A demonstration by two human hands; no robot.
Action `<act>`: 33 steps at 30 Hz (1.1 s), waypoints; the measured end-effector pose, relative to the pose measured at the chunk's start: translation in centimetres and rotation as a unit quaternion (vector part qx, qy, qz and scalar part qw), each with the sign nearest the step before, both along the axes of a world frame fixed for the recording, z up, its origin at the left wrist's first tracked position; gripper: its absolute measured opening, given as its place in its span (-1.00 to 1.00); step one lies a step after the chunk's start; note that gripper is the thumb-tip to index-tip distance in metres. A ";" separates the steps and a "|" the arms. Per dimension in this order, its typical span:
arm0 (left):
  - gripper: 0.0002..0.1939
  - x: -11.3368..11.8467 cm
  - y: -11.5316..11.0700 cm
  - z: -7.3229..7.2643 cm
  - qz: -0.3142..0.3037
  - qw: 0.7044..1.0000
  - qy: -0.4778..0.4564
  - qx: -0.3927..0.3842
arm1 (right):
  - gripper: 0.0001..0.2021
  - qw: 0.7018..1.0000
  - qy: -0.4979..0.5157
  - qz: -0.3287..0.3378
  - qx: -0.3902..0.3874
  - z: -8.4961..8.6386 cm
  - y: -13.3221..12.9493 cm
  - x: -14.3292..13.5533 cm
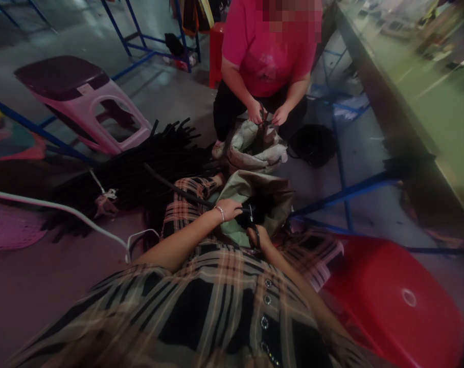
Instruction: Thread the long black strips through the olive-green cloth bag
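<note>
Head view: left hand [230,208] is pinching a long, black, flexible strip [189,197] near its end; right hand [259,236] is gripping dark-handled metal scissors [251,216] just beyond those fingertips, above an open beige sack [237,185]. Apparent snipping is calling for steady pinching.

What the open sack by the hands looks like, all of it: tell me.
The sack is dull grey-green, browner toward the right, and looks like thin, creased cloth or woven plastic. Its wide mouth faces up, the rim uneven and folded. It sits between the person's knees. The left hand, with a black strip, and the right hand, with scissors, are at the mouth. The inside is too dark to read.
</note>
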State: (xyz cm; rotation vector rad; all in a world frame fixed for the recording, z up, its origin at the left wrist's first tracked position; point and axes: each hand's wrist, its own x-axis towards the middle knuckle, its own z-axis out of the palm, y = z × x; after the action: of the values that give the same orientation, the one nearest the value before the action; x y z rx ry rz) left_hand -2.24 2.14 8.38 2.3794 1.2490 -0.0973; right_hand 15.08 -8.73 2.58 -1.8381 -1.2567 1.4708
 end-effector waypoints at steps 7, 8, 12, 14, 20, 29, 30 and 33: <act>-0.68 -1.7 1.1 -0.1 0.012 1.000 -0.007 0.025 | -0.82 0.999 -0.018 -0.040 -0.018 -0.1 0.1 0.0; -0.68 -2.0 1.2 0.1 0.011 1.000 -0.003 0.024 | -0.82 0.999 -0.020 -0.046 -0.021 0.0 0.1 0.0; -0.67 -2.3 1.3 0.5 0.016 1.000 0.016 0.017 | -0.83 0.998 -0.024 -0.055 -0.032 0.2 0.3 0.1; -0.67 -2.1 1.2 0.5 0.019 0.999 0.019 0.019 | -0.83 0.997 -0.024 -0.060 -0.035 0.1 0.4 0.0; -0.68 -1.7 0.9 0.1 0.025 0.999 0.023 0.025 | -0.83 0.997 -0.037 -0.066 -0.025 -0.3 0.3 0.2; -0.70 -1.5 0.7 0.0 0.060 0.998 0.005 0.030 | -0.82 0.997 0.004 -0.073 -0.035 -0.1 0.8 0.5; -0.69 -1.5 0.7 -0.1 0.065 0.997 0.000 0.033 | -0.81 0.998 0.009 -0.053 -0.042 -0.2 0.8 0.5; -0.68 -1.3 0.6 -0.1 0.071 0.997 -0.025 0.030 | -0.79 0.999 0.031 0.001 -0.045 -0.5 0.6 0.5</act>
State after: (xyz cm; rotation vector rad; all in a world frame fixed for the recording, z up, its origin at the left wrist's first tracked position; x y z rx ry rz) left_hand -3.56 2.75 8.27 2.3205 1.4108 0.0447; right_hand 15.55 -8.17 2.03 -1.8331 -1.1815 1.5959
